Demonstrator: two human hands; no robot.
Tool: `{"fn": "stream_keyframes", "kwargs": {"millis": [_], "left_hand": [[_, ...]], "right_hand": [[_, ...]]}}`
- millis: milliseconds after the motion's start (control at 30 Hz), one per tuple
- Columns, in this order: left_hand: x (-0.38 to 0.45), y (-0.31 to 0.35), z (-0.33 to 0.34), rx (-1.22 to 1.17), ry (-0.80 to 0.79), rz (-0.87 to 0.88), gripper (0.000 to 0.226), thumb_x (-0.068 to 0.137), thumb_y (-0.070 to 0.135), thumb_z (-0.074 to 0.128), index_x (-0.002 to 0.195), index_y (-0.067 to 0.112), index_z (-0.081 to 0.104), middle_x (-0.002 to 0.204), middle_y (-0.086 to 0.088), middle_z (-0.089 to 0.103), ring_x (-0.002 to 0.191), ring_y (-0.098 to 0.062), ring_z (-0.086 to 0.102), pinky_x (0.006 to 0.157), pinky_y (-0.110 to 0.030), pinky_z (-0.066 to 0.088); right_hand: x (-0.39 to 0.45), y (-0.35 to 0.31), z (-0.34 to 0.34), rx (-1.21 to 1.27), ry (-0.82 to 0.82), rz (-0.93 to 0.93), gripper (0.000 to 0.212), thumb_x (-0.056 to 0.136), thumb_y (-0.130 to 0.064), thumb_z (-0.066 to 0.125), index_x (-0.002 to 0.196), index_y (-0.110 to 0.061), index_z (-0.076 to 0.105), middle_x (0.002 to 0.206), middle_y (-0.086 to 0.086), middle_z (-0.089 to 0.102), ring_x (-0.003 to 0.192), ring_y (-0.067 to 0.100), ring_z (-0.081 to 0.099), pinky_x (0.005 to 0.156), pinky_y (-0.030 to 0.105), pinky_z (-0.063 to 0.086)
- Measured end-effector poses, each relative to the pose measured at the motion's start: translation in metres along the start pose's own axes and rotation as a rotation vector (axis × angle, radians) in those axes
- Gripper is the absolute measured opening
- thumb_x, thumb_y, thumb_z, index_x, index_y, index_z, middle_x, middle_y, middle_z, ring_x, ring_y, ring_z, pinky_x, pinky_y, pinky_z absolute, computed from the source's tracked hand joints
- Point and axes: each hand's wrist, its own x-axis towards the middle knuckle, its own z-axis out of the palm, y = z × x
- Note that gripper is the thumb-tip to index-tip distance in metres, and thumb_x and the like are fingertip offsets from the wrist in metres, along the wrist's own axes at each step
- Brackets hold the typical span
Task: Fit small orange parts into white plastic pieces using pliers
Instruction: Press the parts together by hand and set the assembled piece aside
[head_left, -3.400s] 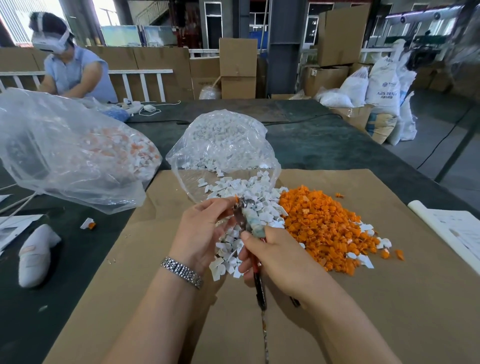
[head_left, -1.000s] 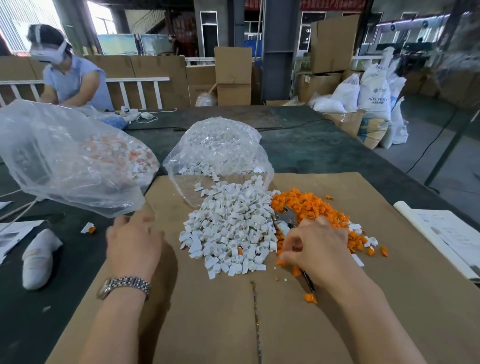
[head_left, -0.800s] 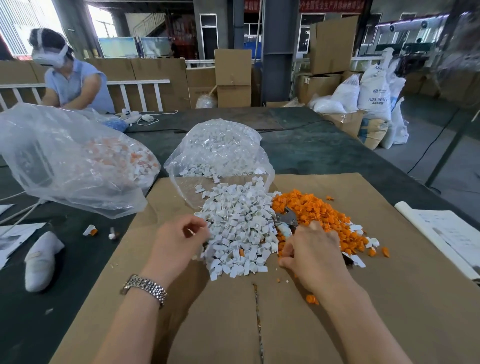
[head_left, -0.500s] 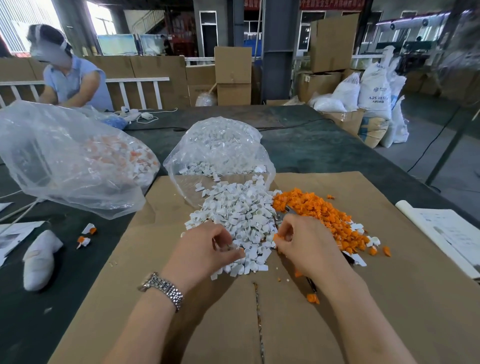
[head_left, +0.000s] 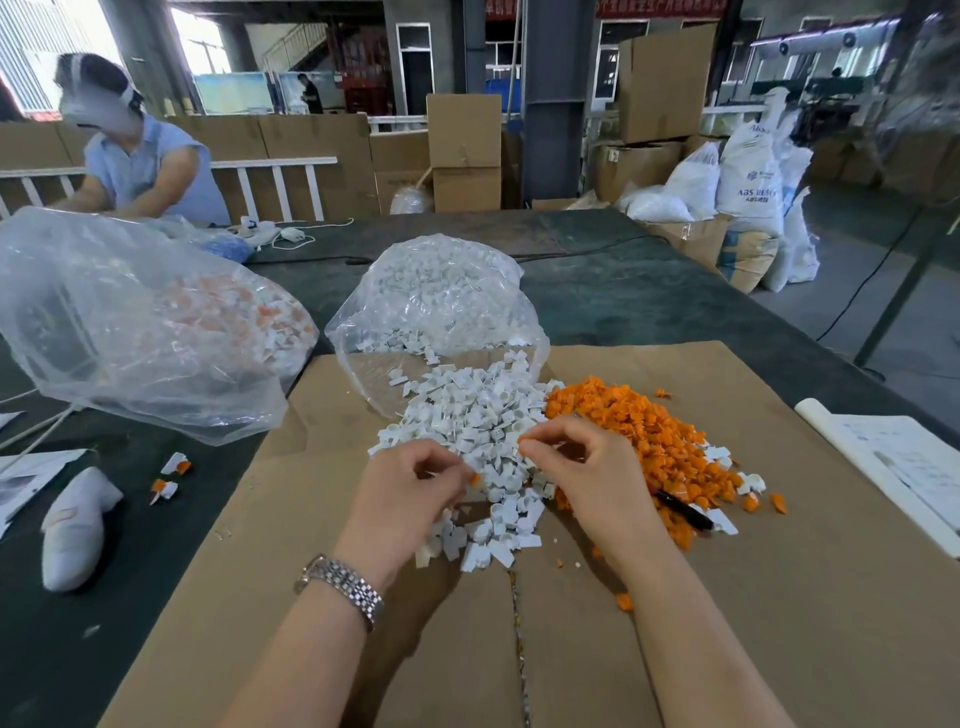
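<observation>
Head view shows both hands low over the near edge of the white pieces (head_left: 467, 431), fingers curled. The left hand (head_left: 410, 493) pinches something at its fingertips; an orange speck shows there, but whether it is a white piece with an orange part in it I cannot tell. The right hand (head_left: 587, 467) pinches a small orange part at its thumb and forefinger. Under that hand's palm lie the pliers (head_left: 683, 512), only a dark handle sticking out toward the orange parts (head_left: 649, 436); their jaws are hidden, and whether the hand touches them is unclear.

These parts look like light, stiff moulded plastic, likely smooth and easy to flick away, so a fingertip pinch across the flat sides seems the safest hold; the pliers would best grip the orange part by its body for pressing home.

Both heaps sit touching on cardboard (head_left: 779, 597) laid on the tabletop (head_left: 649, 306). Behind them a clear bag (head_left: 441, 306) spills white pieces; a larger bag (head_left: 130, 322) at left holds mixed pieces, blurred by the film. Single shapes within the heaps are too small to read.
</observation>
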Motion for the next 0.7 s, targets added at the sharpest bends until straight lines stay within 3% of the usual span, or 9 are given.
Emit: {"fn": "stream_keyframes", "kwargs": {"millis": [100,167,267,367,467,533,700], "left_hand": [[0.005,0.012,-0.003,-0.508,-0.061,-0.180,0.008,0.086,0.003,0.076,0.083,-0.001,0.070,0.075,-0.011,0.076,0.078,-0.025,0.076,0.073,-0.029,0.063],[0.008,0.016,0.002,-0.656,-0.067,-0.232,0.017,0.086,-0.004,0.075,0.076,-0.001,0.061,0.063,-0.008,0.070,0.083,-0.032,0.077,0.075,-0.032,0.064],[0.009,0.013,0.012,-0.693,-0.088,-0.230,0.026,0.088,-0.006,0.071,0.071,0.005,0.054,0.064,-0.008,0.071,0.086,-0.033,0.077,0.072,-0.030,0.063],[0.008,0.003,0.015,-0.698,-0.102,-0.213,0.036,0.088,-0.008,0.068,0.059,0.009,0.054,0.093,-0.024,0.076,0.084,-0.031,0.077,0.068,-0.027,0.061],[0.008,0.000,0.015,-0.754,-0.125,-0.205,0.007,0.088,-0.008,0.069,0.086,-0.001,0.070,0.102,-0.026,0.075,0.088,-0.032,0.077,0.070,-0.026,0.061],[0.008,-0.003,0.012,-0.796,-0.154,-0.205,0.016,0.088,-0.007,0.069,0.101,-0.002,0.076,0.104,-0.025,0.075,0.092,-0.034,0.076,0.072,-0.026,0.061],[0.008,-0.002,0.009,-0.779,-0.140,-0.184,0.015,0.086,-0.003,0.072,0.098,0.001,0.080,0.103,-0.022,0.076,0.093,-0.035,0.076,0.075,-0.027,0.062]], "right_hand": [[0.000,-0.001,0.000,0.127,-0.009,-0.021,0.005,0.091,-0.021,0.075,0.092,-0.026,0.077,0.079,-0.001,0.073,0.071,0.006,0.065,0.069,0.018,0.054],[-0.001,-0.003,0.004,0.163,-0.031,-0.026,0.005,0.092,-0.019,0.074,0.095,-0.022,0.076,0.078,0.003,0.073,0.069,0.011,0.066,0.068,0.024,0.057],[-0.002,-0.002,0.005,0.133,-0.033,-0.048,0.005,0.094,-0.019,0.071,0.097,-0.023,0.074,0.084,-0.003,0.074,0.074,0.008,0.067,0.071,0.021,0.057],[0.000,0.001,0.003,0.052,0.021,-0.073,0.005,0.095,-0.021,0.071,0.095,-0.026,0.072,0.086,-0.011,0.072,0.076,0.001,0.064,0.070,0.015,0.052],[0.000,0.006,0.004,-0.181,0.063,-0.074,0.006,0.093,-0.025,0.072,0.090,-0.029,0.070,0.082,-0.013,0.068,0.078,0.003,0.062,0.068,0.015,0.051],[-0.001,0.009,0.006,-0.283,0.050,-0.083,0.010,0.092,-0.024,0.073,0.087,-0.029,0.067,0.080,-0.013,0.066,0.077,0.002,0.060,0.064,0.014,0.048],[-0.002,0.009,0.011,-0.353,0.011,-0.180,0.004,0.093,-0.030,0.071,0.096,-0.028,0.069,0.094,-0.016,0.060,0.085,0.002,0.057,0.070,0.017,0.048]]}}
